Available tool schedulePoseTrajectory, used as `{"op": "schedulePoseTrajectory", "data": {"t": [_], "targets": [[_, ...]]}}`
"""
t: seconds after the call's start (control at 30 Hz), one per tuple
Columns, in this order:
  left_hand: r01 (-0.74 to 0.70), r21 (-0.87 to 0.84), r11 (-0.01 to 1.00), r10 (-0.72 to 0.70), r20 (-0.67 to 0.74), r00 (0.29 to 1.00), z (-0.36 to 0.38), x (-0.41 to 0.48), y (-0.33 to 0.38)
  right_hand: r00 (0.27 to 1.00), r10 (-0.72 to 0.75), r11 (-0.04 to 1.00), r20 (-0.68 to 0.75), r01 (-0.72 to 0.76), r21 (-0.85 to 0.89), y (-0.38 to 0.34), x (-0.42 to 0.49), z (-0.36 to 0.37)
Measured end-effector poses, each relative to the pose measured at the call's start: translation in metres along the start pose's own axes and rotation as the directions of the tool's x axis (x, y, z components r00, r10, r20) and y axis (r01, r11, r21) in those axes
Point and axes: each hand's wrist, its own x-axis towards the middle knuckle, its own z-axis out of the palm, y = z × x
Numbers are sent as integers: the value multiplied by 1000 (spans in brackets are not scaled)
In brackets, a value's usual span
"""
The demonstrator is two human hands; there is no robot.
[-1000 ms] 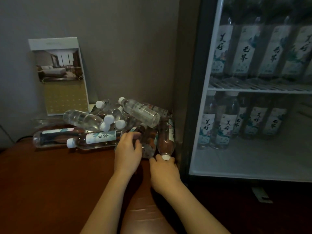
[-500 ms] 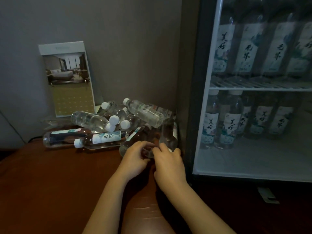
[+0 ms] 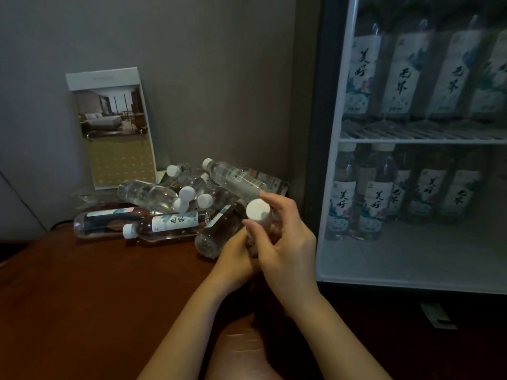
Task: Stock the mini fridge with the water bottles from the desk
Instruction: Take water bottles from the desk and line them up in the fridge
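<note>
We see the left hand (image 3: 236, 259) and right hand (image 3: 286, 242) clasped round one water bottle (image 3: 258, 211), cap toward us. More bottles (image 3: 162, 197) lie heaped left of them on the worktop (image 3: 82, 297); the mini fridge (image 3: 321, 133) stands just right.

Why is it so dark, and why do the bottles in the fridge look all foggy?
Head view: the room is dimly lit, so the desk looks murky; the fridge bottles look hazy and washed out, as if through glass; the wide lens bends the fridge frame; the held bottle is fairly sharp.
</note>
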Motion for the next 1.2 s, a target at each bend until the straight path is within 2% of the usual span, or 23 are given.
{"op": "schedulePoseTrajectory", "data": {"t": [0.1,0.2,0.3,0.4,0.47,0.63,0.73,0.9,1.1,1.2], "targets": [[38,-127,991,-42,-34,999,-10,0,-4,993,99,994,66,-101,30,3,-1,-2],[92,-251,964,-115,-80,990,-16,-1,-5,938,297,955,178,-291,-62,7,-2,1],[147,-302,942,-197,-140,970,-21,-1,-9,809,481,876,337,-454,-162,12,-10,11],[193,-344,919,-253,-140,957,-26,-2,-10,613,631,723,475,-688,-72,19,-18,21],[217,-355,909,-274,-117,955,-29,-2,-10,544,646,645,536,-764,-3,22,-22,26],[280,-422,862,-328,-44,944,-35,-2,-16,554,626,633,549,-772,57,30,-25,28],[303,-490,817,-354,-12,935,-42,-2,-18,536,626,563,567,-813,147,37,-22,26],[298,-490,819,-350,-15,936,-43,-3,-18,468,615,427,635,-874,230,39,-14,16],[347,-481,806,-369,50,928,-42,-11,-14,448,573,413,686,-881,231,39,-16,10],[315,-499,807,-339,45,940,-43,-25,-1,452,521,452,724,-866,215,34,-18,3]]}}
